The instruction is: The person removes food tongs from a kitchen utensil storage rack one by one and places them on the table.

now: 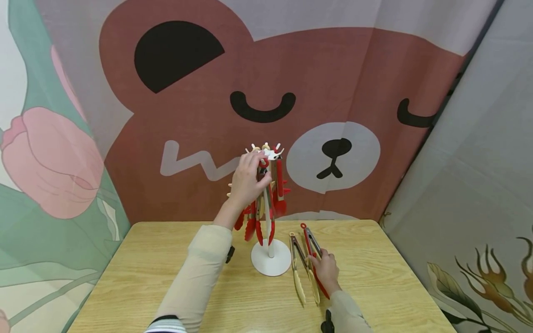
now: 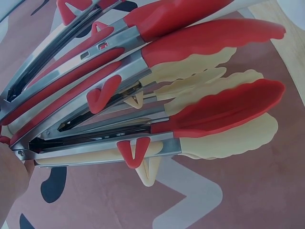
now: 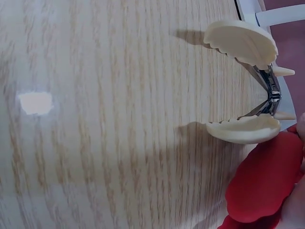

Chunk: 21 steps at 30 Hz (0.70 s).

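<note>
A white stand (image 1: pixel 270 266) with a round base holds several red-tipped and cream-tipped kitchen tongs around its hooked top. My left hand (image 1: pixel 246 182) is up at that top, its fingers and thumb around the ring end of red tongs (image 1: pixel 272 230) whose tips hang spread apart. In the left wrist view, hanging tongs (image 2: pixel 214 43) crowd together and only a bit of the hand shows. On the table at right, my right hand (image 1: pixel 326 270) grips other red tongs (image 1: pixel 308 238). Beside them lie cream tongs (image 1: pixel 298 284), their arms spread, in the right wrist view too.
The wooden table (image 1: pixel 166 259) carries the stand near its back edge. Behind it hangs a curtain (image 1: pixel 325 83) printed with a bear face. Patterned cloth also borders the left and right sides.
</note>
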### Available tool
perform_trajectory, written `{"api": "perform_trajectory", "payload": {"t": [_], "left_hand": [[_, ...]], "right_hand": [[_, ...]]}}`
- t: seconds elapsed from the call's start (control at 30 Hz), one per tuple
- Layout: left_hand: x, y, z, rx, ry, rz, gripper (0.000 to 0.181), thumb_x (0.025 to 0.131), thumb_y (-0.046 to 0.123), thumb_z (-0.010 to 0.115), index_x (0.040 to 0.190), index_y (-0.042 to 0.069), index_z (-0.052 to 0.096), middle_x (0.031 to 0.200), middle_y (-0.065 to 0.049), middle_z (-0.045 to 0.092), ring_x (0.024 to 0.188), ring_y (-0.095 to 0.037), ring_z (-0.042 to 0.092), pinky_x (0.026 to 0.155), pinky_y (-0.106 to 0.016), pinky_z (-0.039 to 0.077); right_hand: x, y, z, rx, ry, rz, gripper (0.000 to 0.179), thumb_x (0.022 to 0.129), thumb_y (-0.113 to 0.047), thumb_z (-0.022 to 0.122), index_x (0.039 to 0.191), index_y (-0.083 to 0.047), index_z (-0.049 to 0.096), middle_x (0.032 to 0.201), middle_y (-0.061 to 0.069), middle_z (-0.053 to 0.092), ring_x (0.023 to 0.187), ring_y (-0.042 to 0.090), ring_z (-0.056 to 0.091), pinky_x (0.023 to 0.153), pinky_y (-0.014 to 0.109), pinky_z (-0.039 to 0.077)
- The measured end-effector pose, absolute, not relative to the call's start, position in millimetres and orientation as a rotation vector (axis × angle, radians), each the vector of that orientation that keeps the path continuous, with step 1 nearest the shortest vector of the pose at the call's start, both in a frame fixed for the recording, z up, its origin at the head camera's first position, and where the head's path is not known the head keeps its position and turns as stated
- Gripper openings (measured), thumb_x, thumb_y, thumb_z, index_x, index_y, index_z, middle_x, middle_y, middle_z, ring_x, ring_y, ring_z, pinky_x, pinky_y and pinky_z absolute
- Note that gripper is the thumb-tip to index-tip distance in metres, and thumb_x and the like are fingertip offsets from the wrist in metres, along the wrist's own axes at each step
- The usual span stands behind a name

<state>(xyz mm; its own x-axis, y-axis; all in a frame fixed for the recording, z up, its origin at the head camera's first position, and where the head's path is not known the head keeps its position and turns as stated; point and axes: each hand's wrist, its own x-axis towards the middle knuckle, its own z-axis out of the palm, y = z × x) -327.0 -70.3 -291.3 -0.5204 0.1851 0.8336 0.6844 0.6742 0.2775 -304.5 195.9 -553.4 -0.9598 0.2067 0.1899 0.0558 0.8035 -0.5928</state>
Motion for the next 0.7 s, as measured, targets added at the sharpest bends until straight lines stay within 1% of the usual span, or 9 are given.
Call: {"api": "perform_trajectory", "payload": {"t": [0.33, 0.7], "left_hand": [[-327.5, -71.0, -290.8, -0.675, -2.046, -0.758, 0.042, 0.077, 0.013, 0.062, 0.115, -0.001, 0.052, 0.121, -0.015, 0.049, 0.109, -0.025, 0.041, 0.085, -0.035, 0.043], [-329.2, -70.9, -292.8, -0.678, -2.04, -0.755, 0.04, 0.078, 0.013, 0.061, 0.115, 0.0, 0.052, 0.122, -0.014, 0.049, 0.114, -0.025, 0.04, 0.087, -0.035, 0.042]], "right_hand": [[-307.8, 194.6, -557.9, -0.195, -2.798, 0.797, 0.055, 0.084, -0.032, 0.06, 0.117, 0.01, 0.048, 0.094, 0.03, 0.052, 0.082, 0.043, 0.053, 0.063, 0.054, 0.042], [-305.7, 195.9, -559.0, -0.18, -2.798, 0.756, 0.05, 0.082, -0.029, 0.062, 0.112, 0.01, 0.051, 0.087, 0.026, 0.053, 0.08, 0.044, 0.053, 0.062, 0.055, 0.041]]}}
